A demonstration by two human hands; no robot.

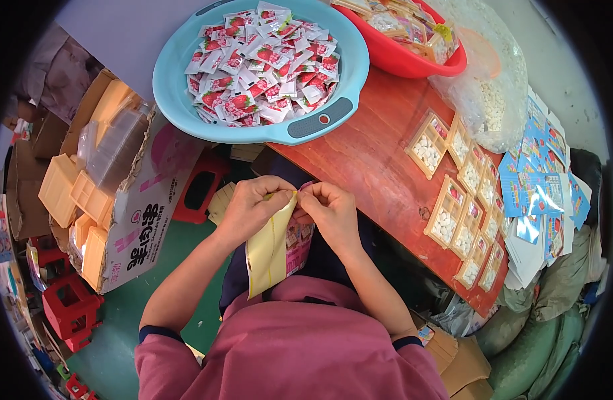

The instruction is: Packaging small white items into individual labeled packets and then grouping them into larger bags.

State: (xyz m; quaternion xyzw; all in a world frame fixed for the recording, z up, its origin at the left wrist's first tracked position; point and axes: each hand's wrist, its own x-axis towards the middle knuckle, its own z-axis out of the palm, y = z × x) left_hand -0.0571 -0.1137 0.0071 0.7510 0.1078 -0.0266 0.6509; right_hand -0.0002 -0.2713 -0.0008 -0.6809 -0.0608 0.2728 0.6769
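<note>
Above my lap, my left hand [256, 205] pinches the upper edge of a yellow packaging sheet [266, 253], which hangs down toward my shirt. The sheet looks thin and flexible, and a pink printed face [298, 248] shows behind it. Close beside it, my right hand [329, 212] has thumb and fingers pinched together at the same upper edge. The fingertips of both hands almost meet there, and they partly hide what lies between them.
A blue basin [165, 80] of strawberry-printed sachets stands ahead. Beyond the red-brown table [380, 167] are a red basin [446, 70] and a clear bag of white pieces [496, 110]. Several filled trays [446, 217] and blue printed cards [533, 193] lie right; a carton [140, 220] of trays stands left.
</note>
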